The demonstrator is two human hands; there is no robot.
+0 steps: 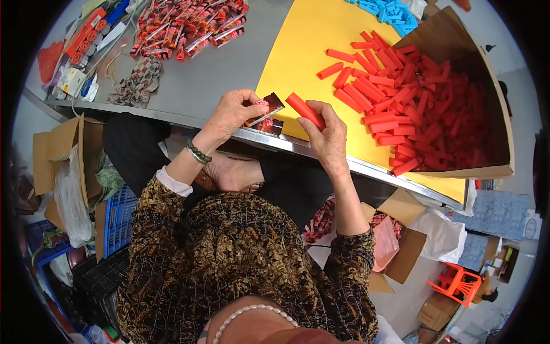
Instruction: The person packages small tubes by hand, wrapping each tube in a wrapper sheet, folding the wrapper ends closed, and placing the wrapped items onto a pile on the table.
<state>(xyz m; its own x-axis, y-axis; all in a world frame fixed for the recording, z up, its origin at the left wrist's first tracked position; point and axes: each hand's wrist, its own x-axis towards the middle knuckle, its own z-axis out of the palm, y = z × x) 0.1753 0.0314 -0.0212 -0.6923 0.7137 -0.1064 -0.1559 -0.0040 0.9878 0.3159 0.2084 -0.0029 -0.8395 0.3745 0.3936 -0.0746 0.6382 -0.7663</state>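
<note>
Near the table's front edge, my left hand pinches a small dark printed wrapper with a red and white pattern between thumb and fingers. A second printed wrapper lies at the metal edge just below it. My right hand is closed round a red stick-shaped piece, tilted with its upper end toward the wrapper. The stick and the wrapper are apart by a small gap. Many similar red sticks spill from a cardboard box on the yellow sheet, to the right of my right hand.
A heap of red wrapped pieces lies at the back left of the grey table. Blue pieces lie at the back right. A crumpled checked cloth sits at the left. Open cartons stand below the table.
</note>
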